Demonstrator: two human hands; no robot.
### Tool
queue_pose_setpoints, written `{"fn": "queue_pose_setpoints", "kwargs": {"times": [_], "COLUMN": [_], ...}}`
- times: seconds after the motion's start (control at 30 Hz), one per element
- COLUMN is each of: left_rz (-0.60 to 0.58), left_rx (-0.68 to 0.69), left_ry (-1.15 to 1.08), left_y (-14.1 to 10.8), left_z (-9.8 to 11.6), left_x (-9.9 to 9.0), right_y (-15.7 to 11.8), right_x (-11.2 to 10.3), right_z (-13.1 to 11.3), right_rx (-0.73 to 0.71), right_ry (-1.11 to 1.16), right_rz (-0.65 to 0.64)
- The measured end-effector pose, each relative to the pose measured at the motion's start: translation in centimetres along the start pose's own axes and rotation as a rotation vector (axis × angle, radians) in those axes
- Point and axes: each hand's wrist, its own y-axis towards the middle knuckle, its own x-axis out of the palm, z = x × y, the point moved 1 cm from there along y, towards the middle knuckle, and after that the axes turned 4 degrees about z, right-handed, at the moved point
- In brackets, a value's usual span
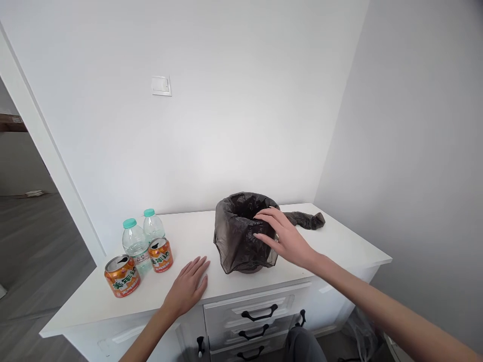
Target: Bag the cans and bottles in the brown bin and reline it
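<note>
A bin lined with a black plastic bag [241, 241] stands on the white cabinet top, the bag folded down over its rim. At the bin's right front edge is my right hand [283, 234], fingers apart and curved over the rim; whether they touch the bag I cannot tell. My left hand [187, 285] lies flat on the cabinet top [226, 287], left of the bin, holding nothing. Farther left stand two orange drink cans [123, 276] [161, 255], with two clear plastic bottles [134, 239] [154, 227] with teal caps behind them.
A crumpled roll of black bags [307, 220] lies right of the bin. Drawers with black handles [259, 312] are below the top. A wall with a light switch [161, 86] rises behind, and another wall is on the right. Clear plastic wrapping [360, 332] sits on the floor.
</note>
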Motion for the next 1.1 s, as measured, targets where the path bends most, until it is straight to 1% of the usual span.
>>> {"fn": "queue_pose_setpoints", "kwargs": {"times": [0.07, 0.13, 0.17, 0.2, 0.23, 0.3, 0.33, 0.4, 0.47, 0.53, 0.63, 0.73, 0.8, 0.9, 1.0, 1.1], "left_rz": [-0.008, -0.009, -0.009, -0.011, -0.017, -0.034, -0.046, -0.074, -0.105, -0.131, -0.148, -0.146, -0.14, -0.115, -0.107, -0.115], "left_rx": [0.0, 0.005, 0.008, 0.01, 0.014, 0.026, 0.033, 0.046, 0.044, 0.035, 0.03, 0.035, 0.04, 0.045, 0.061, 0.106], "left_ry": [0.006, 0.009, 0.011, 0.015, 0.017, 0.02, 0.021, 0.026, 0.041, 0.061, 0.077, 0.082, 0.086, 0.086, 0.107, 0.144], "left_y": [0.1, 0.3, 0.4, 0.4, 0.5, 0.7, 0.7, 0.9, 1.0, 1.1, 1.3, 1.4, 1.4, 1.3, 1.3, 1.6], "left_z": [0.1, 0.1, 0.1, 0.2, 0.2, 0.3, 0.4, 0.5, 0.7, 0.8, 1.0, 1.1, 1.1, 1.2, 1.5, 2.0], "left_x": [0.0, 0.0, -0.1, -0.1, -0.2, -0.3, -0.4, -0.5, -0.6, -0.8, -1.0, -1.2, -1.3, -1.3, -1.5, -2.8], "right_y": [-2.4, -5.5, -7.3, -9.0, -10.5, -13.0, -13.8, -14.5, -14.3, -14.0, -14.0, -14.5, -14.8, -14.9, -15.1, -15.3], "right_x": [0.3, 1.4, 2.4, 3.5, 4.7, 6.9, 7.8, 8.9, 9.3, 9.4, 9.4, 9.2, 9.2, 9.2, 9.3, 9.3], "right_z": [0.7, 2.5, 3.8, 5.3, 6.8, 9.9, 11.4, 13.7, 15.3, 16.2, 16.8, 17.1, 17.3, 17.3, 17.3, 17.4], "right_rx": [0.122, 0.339, 0.475, 0.603, 0.688, 0.762, 0.782, 0.783, 0.772, 0.785, 0.84, 0.886, 0.91, 0.92, 0.925, 0.939], "right_ry": [0.02, 0.051, 0.081, 0.126, 0.163, 0.187, 0.191, 0.184, 0.158, 0.133, 0.206, 0.351, 0.399, 0.398, 0.35, 0.292], "right_rz": [0.181, 0.37, 0.412, 0.368, 0.291, 0.146, 0.095, 0.006, -0.067, -0.104, -0.077, -0.007, 0.029, 0.038, 0.042, 0.06]}}
